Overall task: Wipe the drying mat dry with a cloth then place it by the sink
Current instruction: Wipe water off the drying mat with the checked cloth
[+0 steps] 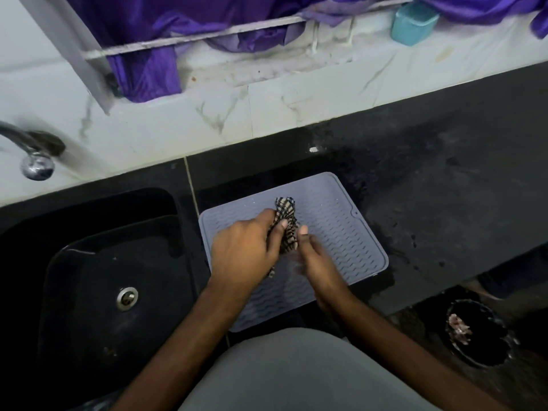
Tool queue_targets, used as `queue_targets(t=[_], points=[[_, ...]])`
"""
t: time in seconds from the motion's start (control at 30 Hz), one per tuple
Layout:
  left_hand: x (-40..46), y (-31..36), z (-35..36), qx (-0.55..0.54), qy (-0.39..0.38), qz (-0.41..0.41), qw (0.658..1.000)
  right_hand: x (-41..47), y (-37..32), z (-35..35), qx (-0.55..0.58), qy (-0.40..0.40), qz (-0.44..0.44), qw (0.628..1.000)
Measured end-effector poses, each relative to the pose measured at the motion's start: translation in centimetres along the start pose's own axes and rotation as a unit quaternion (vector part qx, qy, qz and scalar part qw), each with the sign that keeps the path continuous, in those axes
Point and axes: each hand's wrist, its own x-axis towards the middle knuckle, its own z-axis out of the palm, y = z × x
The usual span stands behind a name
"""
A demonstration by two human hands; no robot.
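Observation:
A grey ribbed drying mat lies flat on the black counter, just right of the sink. A bunched black-and-white checked cloth sits over the mat's middle. My left hand grips the cloth from the left, thumb over it. My right hand holds the cloth's right side with its thumb pressed against the fabric; this hand is blurred. Both hands are above the mat.
A black sink with a metal drain fills the left. A tap juts out at far left. The black counter stretches right, with wet marks. A teal container stands on the tiled ledge. A black bin sits on the floor.

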Motion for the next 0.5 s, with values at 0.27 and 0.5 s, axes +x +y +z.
queue_targets(t=[0.27, 0.5], points=[[0.2, -0.4, 1.1, -0.065, -0.053, -0.066, 0.994, -0.4, -3.5, -0.1, 0.025, -0.124, -0.015, 0.992], [-0.7, 0.3, 2.9, -0.395, -0.055, -0.164, 0.902, 0.0, -2.1, -0.9, 0.092, -0.088, 0.019, 0.992]])
